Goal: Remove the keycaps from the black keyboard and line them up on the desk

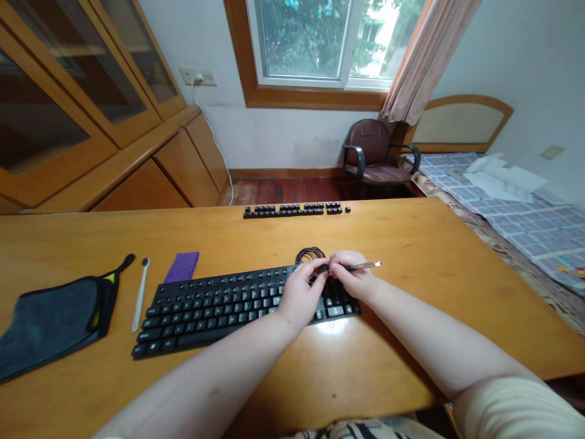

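A black keyboard (214, 311) lies on the desk, its top row showing bare sockets without keycaps. My right hand (351, 274) is closed over its right end, pinching a slim pen-like tool (363, 266) whose thin tail sticks out to the right. Against it, above the right part of the keys, my left hand (304, 289) is closed with thumb and fingers together at the tool's hidden tip; whatever lies between them is too small to tell. Just behind the hands sits a coiled black cable (309, 253).
Loose black keycaps (290, 210) stand in rows along the desk's (411, 341) far edge. Left of the keyboard are a purple cloth (183, 266), a toothbrush (141, 296) and a dark grey cloth (55, 320). Beyond stand a chair (372, 149) and a bed (484, 189).
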The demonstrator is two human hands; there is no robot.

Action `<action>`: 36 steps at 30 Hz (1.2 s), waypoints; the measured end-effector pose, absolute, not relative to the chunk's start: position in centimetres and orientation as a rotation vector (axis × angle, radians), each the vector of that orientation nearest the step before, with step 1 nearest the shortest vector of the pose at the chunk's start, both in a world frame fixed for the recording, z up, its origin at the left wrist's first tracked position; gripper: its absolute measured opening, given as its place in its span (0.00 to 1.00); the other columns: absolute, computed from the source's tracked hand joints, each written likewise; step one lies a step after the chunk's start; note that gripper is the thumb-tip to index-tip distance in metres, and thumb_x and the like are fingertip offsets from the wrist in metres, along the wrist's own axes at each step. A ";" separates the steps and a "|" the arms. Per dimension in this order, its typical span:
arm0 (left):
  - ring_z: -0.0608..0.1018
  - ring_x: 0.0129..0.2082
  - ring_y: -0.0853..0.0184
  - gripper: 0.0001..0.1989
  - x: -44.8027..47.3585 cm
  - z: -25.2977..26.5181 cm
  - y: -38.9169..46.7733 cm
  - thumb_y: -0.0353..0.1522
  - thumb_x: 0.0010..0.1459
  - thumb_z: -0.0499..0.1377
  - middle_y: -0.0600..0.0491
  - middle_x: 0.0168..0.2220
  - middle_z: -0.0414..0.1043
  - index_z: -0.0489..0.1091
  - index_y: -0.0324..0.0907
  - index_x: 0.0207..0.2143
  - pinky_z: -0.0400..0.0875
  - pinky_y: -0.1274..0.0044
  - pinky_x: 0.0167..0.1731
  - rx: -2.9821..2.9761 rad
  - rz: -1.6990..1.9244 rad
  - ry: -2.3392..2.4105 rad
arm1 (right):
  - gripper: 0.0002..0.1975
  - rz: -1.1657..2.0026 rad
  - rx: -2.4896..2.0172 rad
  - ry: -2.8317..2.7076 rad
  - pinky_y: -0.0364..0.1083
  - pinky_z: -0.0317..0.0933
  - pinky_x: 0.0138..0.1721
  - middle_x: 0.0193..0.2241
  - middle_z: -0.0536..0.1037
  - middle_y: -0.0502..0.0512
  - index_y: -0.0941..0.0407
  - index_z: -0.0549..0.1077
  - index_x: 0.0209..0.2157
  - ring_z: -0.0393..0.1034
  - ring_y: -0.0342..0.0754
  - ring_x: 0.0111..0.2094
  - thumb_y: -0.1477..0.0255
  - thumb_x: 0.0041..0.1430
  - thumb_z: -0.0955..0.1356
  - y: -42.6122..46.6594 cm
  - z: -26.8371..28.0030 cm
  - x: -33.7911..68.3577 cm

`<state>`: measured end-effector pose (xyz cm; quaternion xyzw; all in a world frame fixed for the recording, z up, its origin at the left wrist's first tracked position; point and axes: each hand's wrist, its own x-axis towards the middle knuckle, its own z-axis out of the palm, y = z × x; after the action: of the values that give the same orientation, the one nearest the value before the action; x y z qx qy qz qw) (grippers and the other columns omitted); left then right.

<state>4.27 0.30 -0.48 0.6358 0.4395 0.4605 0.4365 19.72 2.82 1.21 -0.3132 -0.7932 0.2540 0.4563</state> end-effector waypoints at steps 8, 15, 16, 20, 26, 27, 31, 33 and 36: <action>0.75 0.44 0.64 0.12 4.0 0.5 0.3 0.30 0.58 0.52 0.50 0.41 0.75 0.72 0.41 0.41 0.68 0.72 0.47 1.457 1.161 1.013 | 0.14 0.561 -0.780 -2.001 0.43 0.58 0.25 0.19 0.69 0.51 0.56 0.66 0.22 0.63 0.42 0.21 0.69 0.61 0.60 3.0 1.1 19.9; 0.75 0.38 0.67 0.07 4.1 0.3 0.1 0.30 0.58 0.53 0.52 0.36 0.73 0.70 0.41 0.36 0.69 0.76 0.41 1.480 1.149 1.043 | 0.12 0.502 -0.619 -2.134 0.43 0.57 0.25 0.17 0.65 0.51 0.55 0.64 0.23 0.61 0.43 0.21 0.71 0.60 0.60 3.1 1.5 20.2; 0.75 0.37 0.67 0.07 4.1 0.1 0.1 0.30 0.58 0.52 0.52 0.36 0.73 0.69 0.41 0.37 0.69 0.76 0.41 1.486 1.156 1.041 | 0.12 0.482 -0.597 -2.153 0.43 0.57 0.25 0.17 0.65 0.51 0.55 0.63 0.22 0.61 0.43 0.21 0.71 0.60 0.60 3.1 1.5 20.2; 0.74 0.39 0.68 0.06 4.3 -0.6 0.1 0.30 0.58 0.52 0.52 0.37 0.70 0.65 0.41 0.39 0.68 0.76 0.42 1.421 1.221 1.006 | 0.12 0.409 -0.543 -2.218 0.44 0.55 0.26 0.17 0.65 0.51 0.53 0.62 0.22 0.61 0.44 0.21 0.70 0.59 0.60 3.2 1.6 20.3; 0.74 0.37 0.69 0.07 4.4 -0.6 0.5 0.31 0.58 0.52 0.51 0.37 0.68 0.62 0.41 0.40 0.68 0.75 0.41 1.218 1.270 0.995 | 0.13 0.367 -0.543 -2.284 0.45 0.59 0.28 0.18 0.66 0.52 0.53 0.62 0.20 0.63 0.45 0.22 0.69 0.58 0.60 2.9 1.8 20.1; 0.74 0.38 0.69 0.07 4.4 -0.5 0.6 0.31 0.58 0.52 0.51 0.38 0.67 0.62 0.40 0.40 0.68 0.75 0.41 1.168 1.269 0.981 | 0.12 0.369 -0.571 -2.237 0.45 0.60 0.30 0.20 0.69 0.53 0.53 0.65 0.22 0.65 0.45 0.24 0.69 0.59 0.60 2.8 1.8 20.2; 0.74 0.35 0.69 0.10 4.5 -0.4 0.8 0.33 0.58 0.53 0.50 0.37 0.69 0.60 0.40 0.41 0.69 0.75 0.39 1.043 1.261 0.940 | 0.11 0.407 -0.752 -2.039 0.47 0.63 0.37 0.32 0.74 0.58 0.55 0.71 0.36 0.69 0.47 0.35 0.70 0.62 0.58 3.0 2.0 20.5; 0.74 0.33 0.70 0.10 4.5 -0.5 0.9 0.34 0.58 0.53 0.50 0.38 0.69 0.60 0.40 0.42 0.69 0.75 0.38 1.036 1.258 0.939 | 0.12 0.413 -0.820 -2.076 0.46 0.63 0.36 0.32 0.75 0.57 0.55 0.71 0.41 0.69 0.46 0.34 0.70 0.63 0.58 3.2 1.8 20.6; 0.74 0.38 0.68 0.11 4.6 -0.7 0.8 0.32 0.59 0.52 0.48 0.41 0.70 0.59 0.40 0.44 0.68 0.74 0.41 1.036 1.267 0.914 | 0.12 0.453 -0.845 -2.240 0.43 0.63 0.33 0.31 0.77 0.55 0.54 0.72 0.44 0.70 0.44 0.30 0.68 0.60 0.63 3.5 1.4 20.6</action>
<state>4.55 0.82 -0.71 0.4454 0.3931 0.5448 0.5919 20.55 3.54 1.40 -0.3254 -0.8629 0.1745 0.3452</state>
